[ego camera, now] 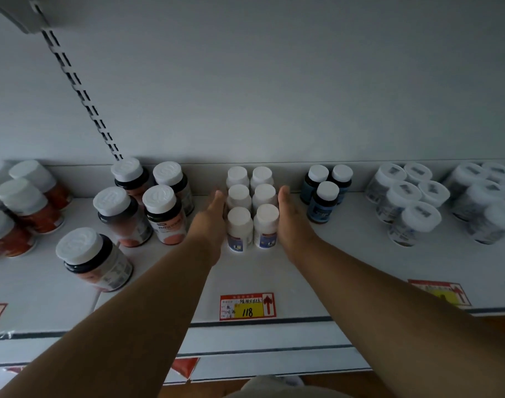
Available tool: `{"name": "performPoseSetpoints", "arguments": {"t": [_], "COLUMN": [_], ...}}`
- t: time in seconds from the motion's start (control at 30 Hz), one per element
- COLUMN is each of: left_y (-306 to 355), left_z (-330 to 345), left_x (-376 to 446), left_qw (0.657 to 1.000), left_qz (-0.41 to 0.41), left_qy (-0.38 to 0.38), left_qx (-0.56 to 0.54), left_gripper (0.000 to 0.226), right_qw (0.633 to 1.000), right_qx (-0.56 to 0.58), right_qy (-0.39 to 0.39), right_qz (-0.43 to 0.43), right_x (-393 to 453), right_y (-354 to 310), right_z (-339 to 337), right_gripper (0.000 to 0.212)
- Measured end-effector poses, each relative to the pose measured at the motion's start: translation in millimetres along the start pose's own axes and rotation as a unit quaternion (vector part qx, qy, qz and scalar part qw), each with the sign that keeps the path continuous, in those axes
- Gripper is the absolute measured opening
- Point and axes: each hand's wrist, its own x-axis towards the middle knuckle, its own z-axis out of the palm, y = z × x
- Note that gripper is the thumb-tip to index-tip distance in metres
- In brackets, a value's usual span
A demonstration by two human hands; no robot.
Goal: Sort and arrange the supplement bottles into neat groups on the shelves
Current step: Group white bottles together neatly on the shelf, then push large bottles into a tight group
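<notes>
My left hand (214,216) and right hand (288,216) lie flat, fingers straight, pressing in on either side of the block of six small white-capped bottles (252,208), which stands two wide and three deep at twelve o'clock on the shelf (274,271); I squeeze them so, I think, to square the rows and close gaps. At nine o'clock the large dark bottles with orange labels (148,208) stand looser, one stray at eight o'clock. The three blue-labelled bottles (326,193) sit at two o'clock, the clear-wrapped jars (406,196) beyond. A red price tag (247,307) marks six o'clock.
</notes>
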Motion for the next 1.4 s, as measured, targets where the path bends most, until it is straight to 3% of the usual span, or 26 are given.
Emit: {"name": "performPoseSetpoints", "arguments": {"t": [0.1,0.17,0.27,0.37,0.7,0.97,1.1,1.4], "left_y": [-10,-23,-33,-29,-34,-34,-41,-51], "left_z": [-7,-10,-12,-10,-14,-21,-25,-18], "left_x": [-17,-33,-44,-40,-25,-40,-63,-120], "left_qw": [0.992,0.988,0.964,0.939,0.912,0.924,0.926,0.926], "left_qz": [0.096,0.108,0.150,0.189,0.227,0.197,0.183,0.187], "left_qy": [0.041,0.032,0.002,0.012,0.022,0.036,0.060,0.119], "left_qx": [0.075,0.105,0.219,0.286,0.341,0.326,0.325,0.305], "left_gripper": [0.044,0.053,0.052,0.035,0.033,0.057,0.069,0.057], "right_qw": [0.987,0.973,0.952,0.943,0.942,0.925,0.930,0.934], "right_qx": [-0.148,-0.216,-0.277,-0.281,-0.299,-0.351,-0.332,-0.292], "right_qy": [-0.012,-0.013,-0.018,-0.023,-0.011,0.052,0.059,0.032], "right_qz": [-0.070,-0.083,-0.126,-0.176,-0.154,-0.135,-0.150,-0.204], "right_x": [-19,-26,-26,-28,-29,-47,-72,-110], "right_y": [11,22,31,27,23,28,34,41], "right_z": [-11,-15,-18,-15,-9,-11,-10,-16], "right_gripper": [0.085,0.096,0.076,0.052,0.051,0.086,0.073,0.048]}}
